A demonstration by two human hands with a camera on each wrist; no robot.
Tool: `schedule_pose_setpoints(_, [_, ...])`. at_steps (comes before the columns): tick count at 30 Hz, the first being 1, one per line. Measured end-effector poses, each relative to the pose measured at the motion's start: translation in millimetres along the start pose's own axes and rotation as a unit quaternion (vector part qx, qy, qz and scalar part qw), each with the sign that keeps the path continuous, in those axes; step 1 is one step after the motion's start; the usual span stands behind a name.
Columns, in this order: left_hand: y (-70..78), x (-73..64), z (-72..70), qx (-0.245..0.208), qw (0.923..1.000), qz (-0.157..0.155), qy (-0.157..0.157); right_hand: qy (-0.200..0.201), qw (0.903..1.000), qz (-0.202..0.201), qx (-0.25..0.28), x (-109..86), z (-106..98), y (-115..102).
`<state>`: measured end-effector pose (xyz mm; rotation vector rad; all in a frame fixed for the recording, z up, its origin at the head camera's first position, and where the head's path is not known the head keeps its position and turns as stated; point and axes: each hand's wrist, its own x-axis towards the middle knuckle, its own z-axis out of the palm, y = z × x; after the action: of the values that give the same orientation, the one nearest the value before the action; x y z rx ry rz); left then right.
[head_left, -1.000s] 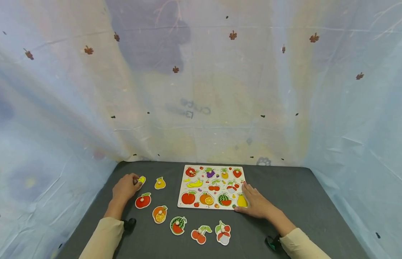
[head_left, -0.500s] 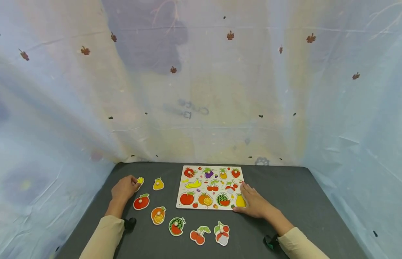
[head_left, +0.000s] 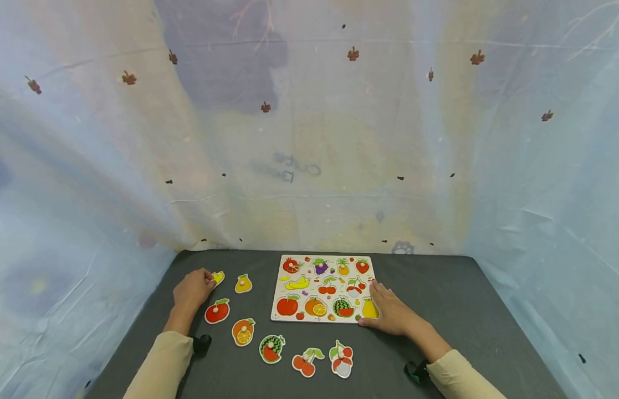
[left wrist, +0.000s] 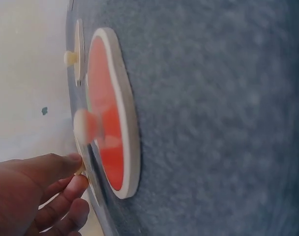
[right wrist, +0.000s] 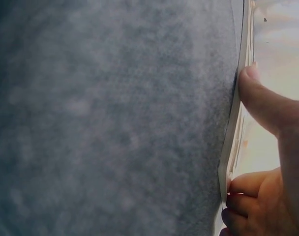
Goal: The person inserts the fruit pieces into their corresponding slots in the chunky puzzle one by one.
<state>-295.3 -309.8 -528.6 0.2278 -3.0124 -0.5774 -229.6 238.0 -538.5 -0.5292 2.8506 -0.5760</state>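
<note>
In the head view my left hand point(head_left: 192, 292) is at the far left of the table, its thumb and fingertips pinching a yellow banana puzzle piece point(head_left: 218, 277). The left wrist view shows the pinch on the piece's small knob; whether the piece is off the table I cannot tell. Close by lie an apple piece point(head_left: 217, 311) and a pear piece point(head_left: 243, 284), both knobbed. My right hand point(head_left: 395, 314) rests against the near right corner of a white fruit puzzle board point(head_left: 279, 315), thumb at the front edge and extended fingers along the right side, partly hiding the board's pear picture.
An orange piece point(head_left: 243, 332), a watermelon piece point(head_left: 271, 349), a cherry piece point(head_left: 307, 362) and a red-and-white fruit piece point(head_left: 341, 359) lie in a curve before the board. Knobbed pieces sit in the board's back row. Behind the grey table point(head_left: 429, 288) hangs a patterned curtain point(head_left: 319, 138).
My left hand and the banana piece have shifted slightly toward the pear piece. My right hand keeps its place at the board. The head view has swung a little.
</note>
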Motion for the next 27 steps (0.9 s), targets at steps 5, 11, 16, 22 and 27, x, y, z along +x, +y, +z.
schedule_pose_setpoints(5, [10.5, -3.5, -2.3, -0.006, 0.9997, 0.019, 0.014, -0.004, 1.0000, 0.004, 0.001, -1.4, -2, -3])
schedule_pose_setpoints(11, [26.1, -8.0, -1.7, -0.005, 0.9985, 0.046, 0.029, -0.003, 1.0000, 0.004, 0.004, -2.2, -4, -4])
schedule_pose_setpoints(16, [42.9, -12.6, -1.6, -0.004, 0.9965, 0.078, 0.029, 0.000, 1.0000, 0.001, 0.008, -2.1, -4, -5])
schedule_pose_setpoints(22, [60.9, -17.5, 1.4, -0.007, 0.9944, 0.103, 0.019, 0.000, 1.0000, 0.003, 0.004, -0.7, -3, -5])
schedule_pose_setpoints(27, [71.1, -18.1, 8.0, -0.006, 0.9928, 0.119, 0.014, -0.001, 1.0000, 0.005, 0.006, -0.5, -3, -5])
